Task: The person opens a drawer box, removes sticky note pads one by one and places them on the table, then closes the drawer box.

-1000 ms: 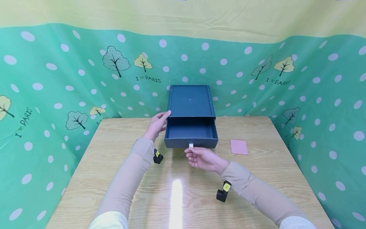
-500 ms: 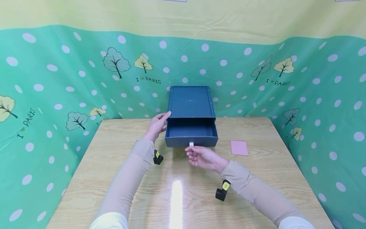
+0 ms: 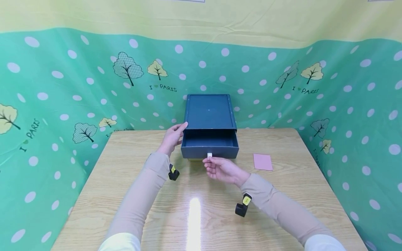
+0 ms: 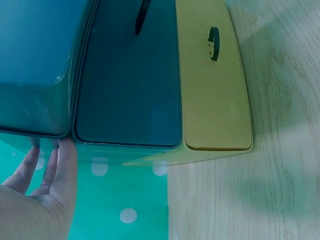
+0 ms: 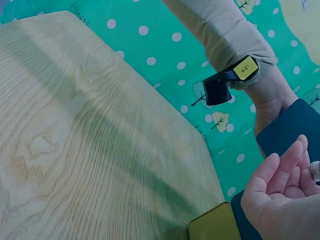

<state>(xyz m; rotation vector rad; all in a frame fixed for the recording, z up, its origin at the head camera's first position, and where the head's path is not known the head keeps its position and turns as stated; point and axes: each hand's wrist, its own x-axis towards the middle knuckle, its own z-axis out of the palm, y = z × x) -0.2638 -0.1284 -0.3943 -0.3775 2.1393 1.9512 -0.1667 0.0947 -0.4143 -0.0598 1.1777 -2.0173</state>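
Observation:
A dark blue drawer cabinet [image 3: 208,111] stands at the back of the table, its top drawer [image 3: 195,152] partly pulled out. No contents show in the visible part of that drawer. My right hand [image 3: 225,170] pinches the small white handle [image 3: 209,155] on the drawer front. On the cabinet's left side, my left hand [image 3: 171,138] rests near the upper front corner with fingers extended against the side wall. Below, the left wrist view shows a closed blue drawer [image 4: 130,95] and a closed yellow drawer [image 4: 217,100], each with a dark handle.
A pink square of paper [image 3: 262,162] lies on the wooden table [image 3: 125,195], right of the cabinet. Green dotted cloth [image 3: 103,76] hangs behind and on both sides. Each wrist carries a small black camera, such as the right one [image 3: 241,210].
The top drawer has slid a little way back into the cabinet, with my right hand moving along on its handle. My left hand has stayed at the cabinet's side.

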